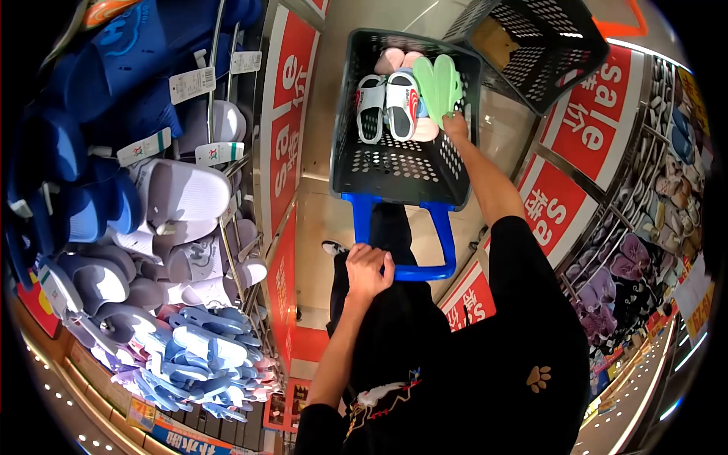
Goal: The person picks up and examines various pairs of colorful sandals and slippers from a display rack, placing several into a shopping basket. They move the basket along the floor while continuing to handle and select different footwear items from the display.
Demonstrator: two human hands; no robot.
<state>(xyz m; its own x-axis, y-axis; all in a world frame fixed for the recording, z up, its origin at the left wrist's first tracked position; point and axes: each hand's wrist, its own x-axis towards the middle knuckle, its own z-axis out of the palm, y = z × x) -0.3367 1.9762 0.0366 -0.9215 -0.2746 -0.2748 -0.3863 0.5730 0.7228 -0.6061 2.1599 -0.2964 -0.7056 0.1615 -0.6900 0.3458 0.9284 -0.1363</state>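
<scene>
My left hand (369, 271) is closed around the blue handle (425, 273) of a dark, perforated shopping basket (413, 191). Inside it, my right hand (455, 126) grips the near end of a pair of light green slippers (438, 87), by the basket's right wall. Beside them lie white slide sandals (401, 102) with black insoles and red marks. Pink slippers (390, 61) show at the far end of the basket, and another pale pink piece shows under the white pair. My fingertips on the green pair are partly hidden.
A second dark basket (523, 76) stands just beyond, tilted in view, with an orange handle (628, 19). Racks of blue slippers (83, 212) and lilac slippers (186, 193) line the left. More footwear (595, 296) hangs right, above red sale signs (588, 125). Tiled floor (318, 220) runs between.
</scene>
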